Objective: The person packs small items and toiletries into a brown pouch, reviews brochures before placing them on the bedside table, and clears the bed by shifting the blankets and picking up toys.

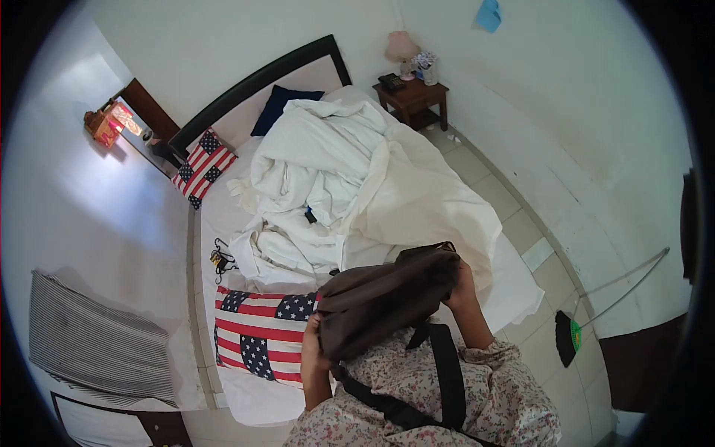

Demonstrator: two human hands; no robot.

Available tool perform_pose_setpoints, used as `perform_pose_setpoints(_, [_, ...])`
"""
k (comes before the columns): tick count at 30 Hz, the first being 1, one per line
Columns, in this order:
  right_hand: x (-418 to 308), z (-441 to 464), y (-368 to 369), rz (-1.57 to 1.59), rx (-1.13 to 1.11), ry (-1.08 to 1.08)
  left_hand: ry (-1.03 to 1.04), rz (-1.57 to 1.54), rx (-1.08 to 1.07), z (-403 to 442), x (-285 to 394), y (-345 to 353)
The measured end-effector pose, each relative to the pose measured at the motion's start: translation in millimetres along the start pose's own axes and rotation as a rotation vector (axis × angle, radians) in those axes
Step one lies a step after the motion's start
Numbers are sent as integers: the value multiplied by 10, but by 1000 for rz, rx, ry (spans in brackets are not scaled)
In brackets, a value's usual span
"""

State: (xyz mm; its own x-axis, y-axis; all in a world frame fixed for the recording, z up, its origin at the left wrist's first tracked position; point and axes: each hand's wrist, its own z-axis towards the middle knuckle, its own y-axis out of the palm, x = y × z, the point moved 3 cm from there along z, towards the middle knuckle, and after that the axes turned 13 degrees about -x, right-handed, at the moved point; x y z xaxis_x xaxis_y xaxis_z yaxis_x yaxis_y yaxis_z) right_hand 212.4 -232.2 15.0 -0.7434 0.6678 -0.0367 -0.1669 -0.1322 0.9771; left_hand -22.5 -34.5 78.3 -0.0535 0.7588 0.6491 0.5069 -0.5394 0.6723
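Between my two hands a dark brown folded cloth point(387, 302) is held up over the foot of the bed. My left hand point(316, 344) is closed on its left edge, fingers partly hidden by the fabric. At the other end my right hand point(463, 287) grips the cloth from the side. Its upper right corner has a dark band whose detail is too small to make out. A stars-and-stripes pillow point(257, 346) lies beside my left hand. Beyond the cloth, a rumpled white blanket point(320, 156) covers much of the bed.
Several dark hangers point(221, 261) lie at the bed's left edge. A second patterned pillow point(205, 165) and a navy pillow point(283, 104) rest by the headboard. A wooden nightstand point(413, 97) stands at the back right. A broom point(570, 339) leans against the right wall.
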Motion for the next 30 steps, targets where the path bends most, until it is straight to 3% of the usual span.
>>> perform_pose_setpoints(3, [-61, -10, -10, -111, 216, 10, 179, -88, -35, -12, 152, -99])
perform_pose_setpoints(5, [4, -8, -409, 16, 73, 65, 396, -158, 58, -109, 199, -234])
perform_pose_setpoints(6, [47, 8, -404, 78, 1, 94, 433, -222, -95, -98, 254, -165])
perform_pose_setpoints(10, [141, -1, -192, 29, 94, 279, 545, -328, -272, -46, 460, -132])
perform_pose_setpoints(12, [178, -47, 101, -114, 150, 295, 571, -285, -230, -98, 469, -82])
perform_pose_setpoints(13, [180, -64, 180, -92, 137, 277, 581, -260, -208, -123, 485, -47])
perform_pose_setpoints(15, [175, -88, 266, -49, 115, 237, 657, 220, -199, -198, 426, -335])
perform_pose_setpoints(17, [115, -133, 233, -35, 40, 194, 526, 441, -89, -179, 395, -494])
perform_pose_setpoints(19, [79, -157, 239, -73, 9, 165, 202, 399, 111, -141, 359, -521])
perform_pose_setpoints(20, [64, -159, 278, -118, 15, 159, 214, 548, 95, -138, 367, -453])
perform_pose_setpoints(23, [48, -131, 445, -152, -10, 171, 311, 543, 69, -129, 400, -215])
perform_pose_setpoints(26, [93, -123, 535, -108, -6, 147, 479, 724, 167, -62, 500, 6])
perform_pose_setpoints(29, [93, -136, 646, -116, -15, 162, 685, 609, 105, -39, 628, 208])
perform_pose_setpoints(30, [89, -139, 670, -129, -24, 176, 738, 738, 120, -95, 665, 313])
